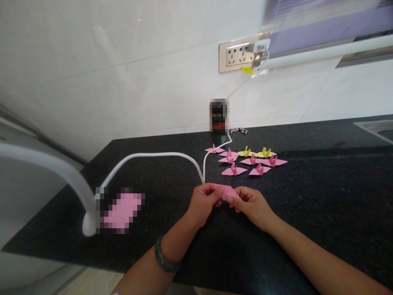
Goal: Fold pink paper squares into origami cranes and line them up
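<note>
Between my two hands is a folded piece of pink origami paper (226,191), held just above the dark countertop. My left hand (205,201), with a dark bangle on its wrist, pinches the paper's left side between thumb and fingers. On the right side, my right hand (251,205) grips the paper with the thumb on top. Fingers hide part of the paper's lower edge. Beyond the hands stand several folded pink paper cranes (234,170) and two yellow paper cranes (265,153), wings spread.
A blurred-out pink patch (124,211) lies at left beside a thick white stand (89,223). A white cable (159,154) arches over the black countertop (166,180). A pixelated device (219,116) leans against the wall below a socket panel (235,56). A sink edge (368,129) is at far right.
</note>
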The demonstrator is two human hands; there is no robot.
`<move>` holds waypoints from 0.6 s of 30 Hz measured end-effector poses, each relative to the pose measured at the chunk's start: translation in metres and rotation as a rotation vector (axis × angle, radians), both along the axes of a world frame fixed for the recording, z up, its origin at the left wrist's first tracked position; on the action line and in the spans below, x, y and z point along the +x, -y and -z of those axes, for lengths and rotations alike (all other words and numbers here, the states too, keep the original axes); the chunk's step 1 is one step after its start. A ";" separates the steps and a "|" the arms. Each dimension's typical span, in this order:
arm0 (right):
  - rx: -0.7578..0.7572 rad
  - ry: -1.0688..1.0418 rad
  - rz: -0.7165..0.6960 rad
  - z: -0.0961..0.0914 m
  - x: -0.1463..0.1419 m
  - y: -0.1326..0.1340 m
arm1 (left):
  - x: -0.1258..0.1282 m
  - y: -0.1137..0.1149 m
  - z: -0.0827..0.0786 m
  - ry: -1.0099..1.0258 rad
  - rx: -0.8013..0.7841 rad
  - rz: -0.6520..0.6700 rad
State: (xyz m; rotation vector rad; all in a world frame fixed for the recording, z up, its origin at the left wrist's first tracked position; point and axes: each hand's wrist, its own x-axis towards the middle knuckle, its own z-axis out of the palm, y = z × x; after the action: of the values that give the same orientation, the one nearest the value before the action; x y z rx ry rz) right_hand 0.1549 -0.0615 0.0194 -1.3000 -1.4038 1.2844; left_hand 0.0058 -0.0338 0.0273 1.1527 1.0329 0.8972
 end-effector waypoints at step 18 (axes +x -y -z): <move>-0.044 0.007 -0.071 0.002 -0.003 0.004 | 0.001 0.002 0.002 -0.085 0.130 -0.084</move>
State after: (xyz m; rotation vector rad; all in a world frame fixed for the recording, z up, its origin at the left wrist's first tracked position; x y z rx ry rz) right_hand 0.1517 -0.0652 0.0169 -1.2945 -1.4457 1.3662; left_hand 0.0072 -0.0358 0.0255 1.2726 1.1120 1.0010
